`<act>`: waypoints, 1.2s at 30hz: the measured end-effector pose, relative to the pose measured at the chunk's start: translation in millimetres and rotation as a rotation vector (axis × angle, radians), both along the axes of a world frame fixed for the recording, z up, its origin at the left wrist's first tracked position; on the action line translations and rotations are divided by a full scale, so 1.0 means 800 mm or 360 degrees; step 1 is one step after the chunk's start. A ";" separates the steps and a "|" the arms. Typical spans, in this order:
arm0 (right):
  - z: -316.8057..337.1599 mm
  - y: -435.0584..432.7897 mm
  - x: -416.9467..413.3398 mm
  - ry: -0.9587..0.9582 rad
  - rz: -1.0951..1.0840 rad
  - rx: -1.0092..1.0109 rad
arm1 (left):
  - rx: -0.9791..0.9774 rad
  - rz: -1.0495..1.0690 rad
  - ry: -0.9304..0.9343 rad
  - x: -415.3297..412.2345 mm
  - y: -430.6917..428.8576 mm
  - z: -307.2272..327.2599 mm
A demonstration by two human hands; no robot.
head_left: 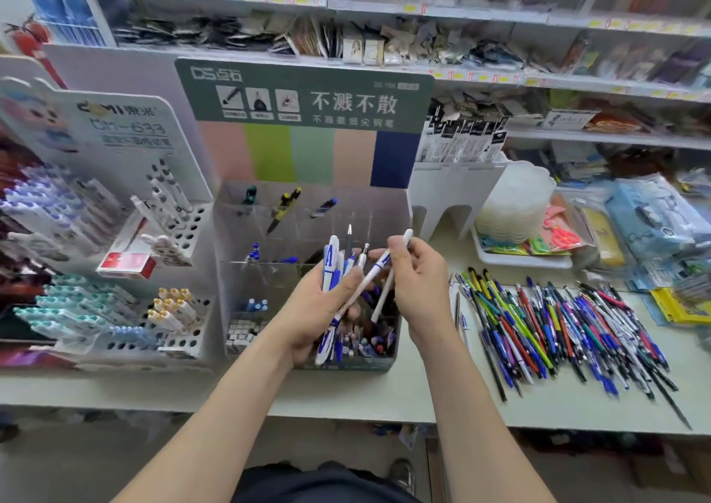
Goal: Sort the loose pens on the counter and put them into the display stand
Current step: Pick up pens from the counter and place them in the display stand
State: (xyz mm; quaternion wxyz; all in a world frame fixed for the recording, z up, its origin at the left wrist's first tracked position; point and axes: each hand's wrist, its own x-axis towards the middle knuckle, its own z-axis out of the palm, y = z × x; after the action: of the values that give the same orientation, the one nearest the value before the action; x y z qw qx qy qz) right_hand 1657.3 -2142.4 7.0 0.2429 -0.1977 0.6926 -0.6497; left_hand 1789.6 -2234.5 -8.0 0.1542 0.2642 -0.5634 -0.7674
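Note:
My left hand (321, 310) grips a bundle of white-and-blue pens (334, 258) just above the front compartments of the clear display stand (246, 248). My right hand (417, 281) pinches a white pen (386, 291) that points down toward the stand's front right compartment. A second white-and-blue pen crosses between both hands. A large pile of loose pens (558, 329) lies on the counter (346, 395) to the right of the stand.
A white marker rack (146, 272) stands left of the stand, with a small red box (127, 262) on it. A white tray of packaged goods (519, 256) and plastic packets sit at the back right. Stocked shelves run behind.

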 end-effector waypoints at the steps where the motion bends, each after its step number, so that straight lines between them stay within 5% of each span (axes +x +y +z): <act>1: 0.002 -0.005 0.006 -0.0024 -0.0089 -0.0047 | 0.0041 0.0023 0.0032 0.005 -0.005 0.000; 6: 0.006 -0.026 0.030 -0.0317 -0.0254 -0.0436 | -0.0171 0.0075 0.0061 0.028 -0.032 -0.002; 16: 0.016 -0.051 0.073 -0.0345 0.0342 0.0185 | -0.0287 0.0138 -0.0087 0.075 -0.066 -0.001; 20: 0.024 -0.058 0.091 0.0012 0.0466 0.0311 | -0.0395 0.0468 -0.0064 0.085 -0.077 -0.002; 24: 0.033 -0.088 0.092 0.0682 0.0714 0.0695 | -0.0463 0.0708 -0.0043 0.097 -0.093 -0.007; 29: 0.054 -0.151 0.091 0.1065 0.1153 0.1253 | -0.0450 0.0882 -0.0114 0.119 -0.111 -0.011; 36: 0.059 -0.216 0.101 0.1768 0.1333 0.1518 | -0.0474 0.0950 -0.0270 0.141 -0.118 -0.018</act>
State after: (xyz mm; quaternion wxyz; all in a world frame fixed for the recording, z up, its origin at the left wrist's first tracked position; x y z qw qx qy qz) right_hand 1738.0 -2315.5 53.9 0.1452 -0.6054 0.7811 0.0477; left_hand 1902.6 -2329.3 -22.8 0.3614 0.4550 -0.5779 -0.5731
